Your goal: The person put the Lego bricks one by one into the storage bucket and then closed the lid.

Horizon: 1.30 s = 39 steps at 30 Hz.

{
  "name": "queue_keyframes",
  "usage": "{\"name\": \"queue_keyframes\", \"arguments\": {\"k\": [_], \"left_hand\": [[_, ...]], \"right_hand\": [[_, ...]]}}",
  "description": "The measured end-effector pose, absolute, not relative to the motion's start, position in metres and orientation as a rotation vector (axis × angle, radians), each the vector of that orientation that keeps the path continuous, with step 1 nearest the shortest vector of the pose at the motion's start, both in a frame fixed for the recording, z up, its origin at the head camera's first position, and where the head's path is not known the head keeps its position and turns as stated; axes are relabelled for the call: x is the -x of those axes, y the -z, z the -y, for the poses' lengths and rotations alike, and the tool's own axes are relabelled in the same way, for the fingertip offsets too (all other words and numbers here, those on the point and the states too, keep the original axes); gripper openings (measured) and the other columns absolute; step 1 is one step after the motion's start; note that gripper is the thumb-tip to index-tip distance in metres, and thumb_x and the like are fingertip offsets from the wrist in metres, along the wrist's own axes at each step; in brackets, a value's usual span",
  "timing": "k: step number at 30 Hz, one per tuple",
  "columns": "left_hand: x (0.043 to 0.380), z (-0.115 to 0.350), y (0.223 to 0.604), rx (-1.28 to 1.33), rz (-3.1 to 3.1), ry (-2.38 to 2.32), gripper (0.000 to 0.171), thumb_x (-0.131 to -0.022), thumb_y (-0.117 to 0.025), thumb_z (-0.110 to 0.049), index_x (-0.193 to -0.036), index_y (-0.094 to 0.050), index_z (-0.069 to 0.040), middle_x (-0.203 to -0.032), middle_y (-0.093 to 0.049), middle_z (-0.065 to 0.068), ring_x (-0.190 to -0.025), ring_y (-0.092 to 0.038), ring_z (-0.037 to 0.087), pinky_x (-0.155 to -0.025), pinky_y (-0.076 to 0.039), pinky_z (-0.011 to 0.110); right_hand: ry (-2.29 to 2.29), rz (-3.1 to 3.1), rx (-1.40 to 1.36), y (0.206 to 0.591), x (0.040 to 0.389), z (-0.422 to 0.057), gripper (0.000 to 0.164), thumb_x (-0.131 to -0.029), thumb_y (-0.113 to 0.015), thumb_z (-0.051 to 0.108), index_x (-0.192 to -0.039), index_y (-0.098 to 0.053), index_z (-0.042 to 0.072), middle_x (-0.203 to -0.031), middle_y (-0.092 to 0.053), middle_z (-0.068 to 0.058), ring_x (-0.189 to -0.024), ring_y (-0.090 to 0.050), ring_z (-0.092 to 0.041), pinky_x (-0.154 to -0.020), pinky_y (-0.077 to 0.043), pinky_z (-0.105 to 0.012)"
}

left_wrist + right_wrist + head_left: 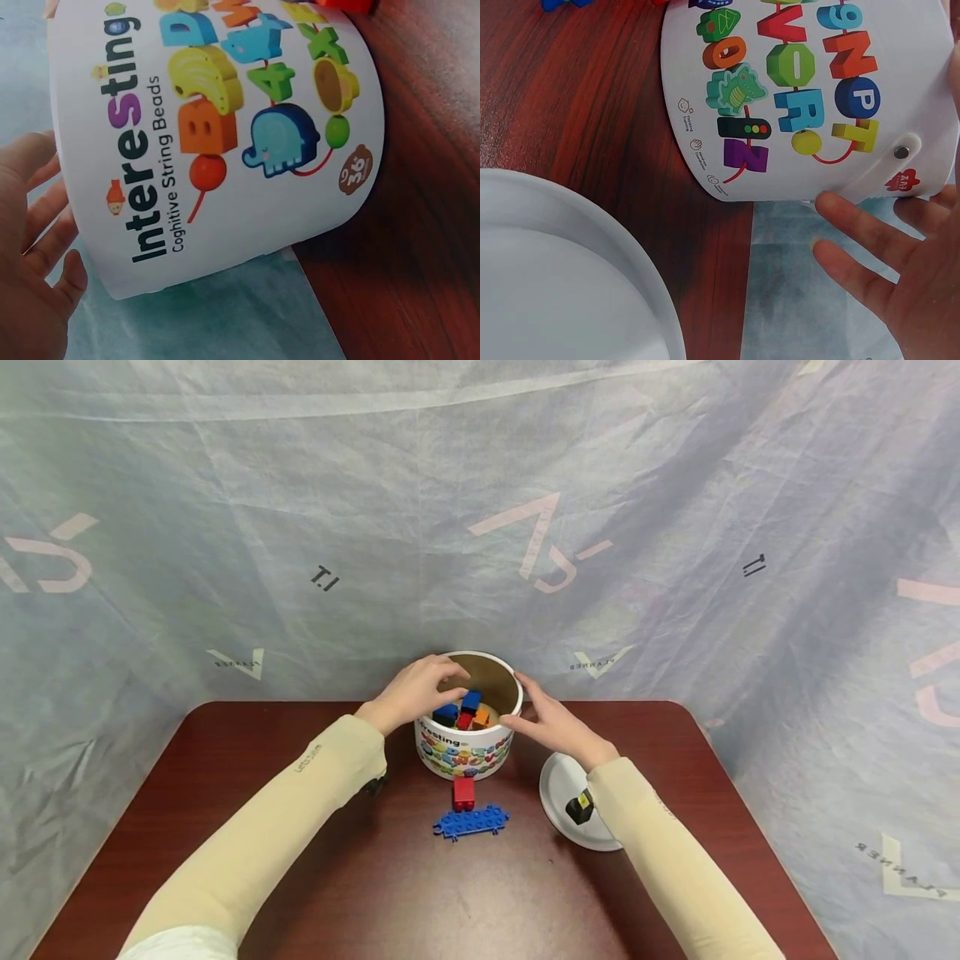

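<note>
A white round bucket (465, 756) printed with colourful beads stands at the table's back. Inside it lie blue bricks (471, 702), a red brick (465, 721) and an orange brick (482, 719). My left hand (420, 689) reaches over the bucket's left rim, fingers loosely bent and apart from the thumb; nothing shows between them. On the right side my right hand (551, 720) rests against the bucket, thumb at the rim. The right wrist view shows its fingers (870, 232) fairly straight along the wall. In front stand a red block (464, 793) and a blue studded base (472, 822).
A white lid (555, 806) lies to the right on the brown table (465, 902), with a black block (579, 808) bearing a yellow patch on it. Some dark thing (374, 786) is partly hidden by the left sleeve. A grey sheet (420, 527) hangs behind the table.
</note>
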<state>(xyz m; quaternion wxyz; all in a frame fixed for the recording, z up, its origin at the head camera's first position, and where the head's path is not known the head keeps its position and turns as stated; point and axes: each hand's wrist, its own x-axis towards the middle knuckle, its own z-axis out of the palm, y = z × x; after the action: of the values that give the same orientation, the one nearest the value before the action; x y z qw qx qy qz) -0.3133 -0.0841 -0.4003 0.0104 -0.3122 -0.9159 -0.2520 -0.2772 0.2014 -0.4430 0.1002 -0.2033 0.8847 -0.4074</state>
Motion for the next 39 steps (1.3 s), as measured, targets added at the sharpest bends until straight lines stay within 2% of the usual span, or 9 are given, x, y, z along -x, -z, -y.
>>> {"name": "queue_keyframes", "arguments": {"k": [15,24,28,35,39], "left_hand": [[0.292,0.093,0.402,1.02,2.776,0.884,0.033,-0.101,-0.071,-0.032,-0.126,-0.074,-0.011,-0.124,-0.069,0.007,-0.109,-0.068,0.026,-0.097,-0.056,0.045],[0.265,0.104,0.402,1.054,2.7,1.021,0.03,-0.097,-0.077,-0.026,-0.124,-0.076,-0.014,-0.117,-0.069,0.005,-0.095,-0.061,0.018,-0.08,-0.059,0.036],[0.253,0.106,0.403,1.107,2.65,1.032,0.03,-0.095,-0.079,-0.025,-0.123,-0.077,-0.014,-0.115,-0.069,0.003,-0.093,-0.063,0.017,-0.079,-0.06,0.033],[0.235,0.108,0.408,1.214,2.59,1.075,0.03,-0.092,-0.081,-0.016,-0.121,-0.076,-0.011,-0.111,-0.069,0.005,-0.093,-0.067,0.023,-0.077,-0.063,0.039],[0.226,0.109,0.415,1.25,2.577,1.062,0.032,-0.092,-0.082,-0.019,-0.122,-0.076,-0.01,-0.113,-0.071,0.005,-0.099,-0.067,0.023,-0.08,-0.062,0.044]], "right_hand": [[1.18,-2.639,0.579,0.445,0.278,-0.202,0.097,-0.098,-0.065,0.057,-0.169,-0.008,0.024,-0.146,-0.055,-0.02,-0.116,-0.067,-0.029,-0.099,-0.055,-0.053],[1.164,-2.64,0.571,0.444,0.278,-0.201,0.098,-0.098,-0.065,0.058,-0.169,-0.008,0.023,-0.147,-0.054,-0.021,-0.117,-0.067,-0.031,-0.1,-0.054,-0.054],[1.145,-2.652,0.571,0.443,0.279,-0.201,0.098,-0.098,-0.065,0.058,-0.169,-0.008,0.022,-0.145,-0.056,-0.021,-0.116,-0.068,-0.03,-0.1,-0.055,-0.053],[1.162,-2.65,0.594,0.443,0.278,-0.201,0.096,-0.099,-0.066,0.054,-0.169,-0.008,0.022,-0.145,-0.056,-0.021,-0.115,-0.069,-0.027,-0.099,-0.055,-0.052],[1.17,-2.641,0.598,0.443,0.278,-0.2,0.096,-0.1,-0.066,0.054,-0.169,-0.007,0.023,-0.146,-0.055,-0.022,-0.116,-0.068,-0.027,-0.1,-0.055,-0.053]]}}
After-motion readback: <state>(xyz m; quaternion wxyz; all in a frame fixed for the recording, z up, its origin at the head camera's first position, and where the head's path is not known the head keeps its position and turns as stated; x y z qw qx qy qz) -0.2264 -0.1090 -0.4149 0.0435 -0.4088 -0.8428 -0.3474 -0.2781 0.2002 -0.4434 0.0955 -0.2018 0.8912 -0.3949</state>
